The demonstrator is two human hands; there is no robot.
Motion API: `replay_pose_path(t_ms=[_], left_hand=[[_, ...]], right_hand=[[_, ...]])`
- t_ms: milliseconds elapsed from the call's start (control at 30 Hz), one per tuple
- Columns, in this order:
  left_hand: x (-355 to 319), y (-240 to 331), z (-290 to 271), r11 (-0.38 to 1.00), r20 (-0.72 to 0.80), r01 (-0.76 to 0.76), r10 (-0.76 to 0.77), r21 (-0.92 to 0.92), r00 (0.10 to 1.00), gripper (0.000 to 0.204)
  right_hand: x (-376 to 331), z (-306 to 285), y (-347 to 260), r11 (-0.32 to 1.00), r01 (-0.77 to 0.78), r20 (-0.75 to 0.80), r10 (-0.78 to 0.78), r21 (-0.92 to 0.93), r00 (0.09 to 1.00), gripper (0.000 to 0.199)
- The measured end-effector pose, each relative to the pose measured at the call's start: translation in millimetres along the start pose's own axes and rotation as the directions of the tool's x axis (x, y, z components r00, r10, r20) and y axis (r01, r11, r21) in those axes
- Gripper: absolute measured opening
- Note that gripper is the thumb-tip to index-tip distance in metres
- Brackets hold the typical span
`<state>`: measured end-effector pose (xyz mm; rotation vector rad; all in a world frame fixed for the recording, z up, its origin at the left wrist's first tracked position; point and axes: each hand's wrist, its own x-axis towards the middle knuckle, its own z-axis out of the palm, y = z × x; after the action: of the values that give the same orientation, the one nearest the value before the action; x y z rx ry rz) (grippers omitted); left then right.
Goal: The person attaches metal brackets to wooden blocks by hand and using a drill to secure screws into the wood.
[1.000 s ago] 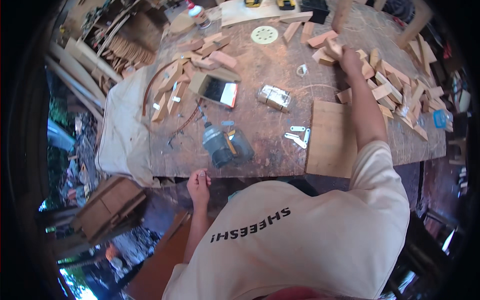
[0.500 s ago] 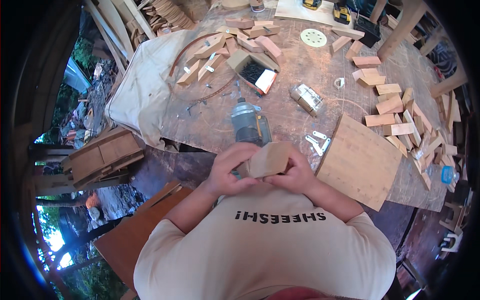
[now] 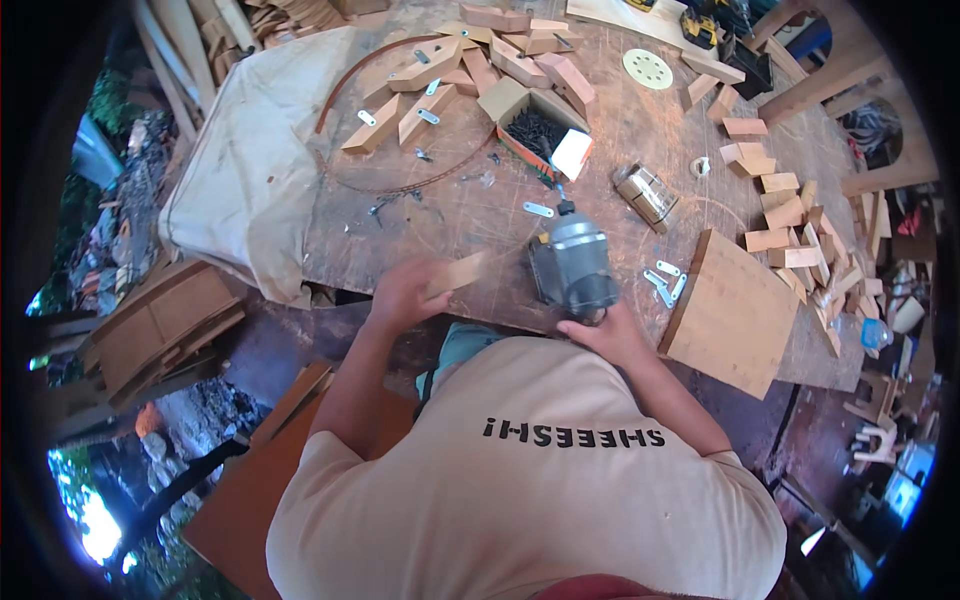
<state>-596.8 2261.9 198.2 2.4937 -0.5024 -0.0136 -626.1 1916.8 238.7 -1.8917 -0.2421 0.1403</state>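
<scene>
My left hand [image 3: 405,292] is closed around one end of a small wooden block [image 3: 460,275], just above the near table edge. The block is a little blurred. Beside it, my right hand [image 3: 612,332] grips the rear of a grey cordless impact driver [image 3: 582,258], whose bit points away from me. The driver's body hides most of those fingers. Close to the driver's tip lie a small white metal plate [image 3: 538,209] and an opened box of dark screws [image 3: 538,132].
Angled wooden blocks [image 3: 425,66], some bearing metal plates, are heaped at the far left. More blocks [image 3: 790,212] pile up at right. A square board [image 3: 735,315], loose plates [image 3: 664,285] and a clear jar-like container [image 3: 648,196] lie nearer. Cloth [image 3: 250,150] covers the left corner.
My hands have come apart. The left took the wooden block leftward; the right let go of it and took hold of the impact driver, which has turned and shifted right.
</scene>
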Motion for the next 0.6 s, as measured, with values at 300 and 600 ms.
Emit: replay_pose_path(t_ms=[300,600], left_hand=[[74.5,-20.2,42.5,0.947,0.215,-0.313,0.32,-0.067,0.923,0.046],[126.4,-20.9,32.5,0.927,0.452,-0.3,0.372,-0.224,0.811,0.038]], right_hand=[[29.2,58.3,2.9,0.986,-0.129,-0.485,0.061,-0.107,0.872,0.016],[-4.0,35.6,14.1,0.952,-0.287,-0.741,0.114,-0.11,0.662,0.01]])
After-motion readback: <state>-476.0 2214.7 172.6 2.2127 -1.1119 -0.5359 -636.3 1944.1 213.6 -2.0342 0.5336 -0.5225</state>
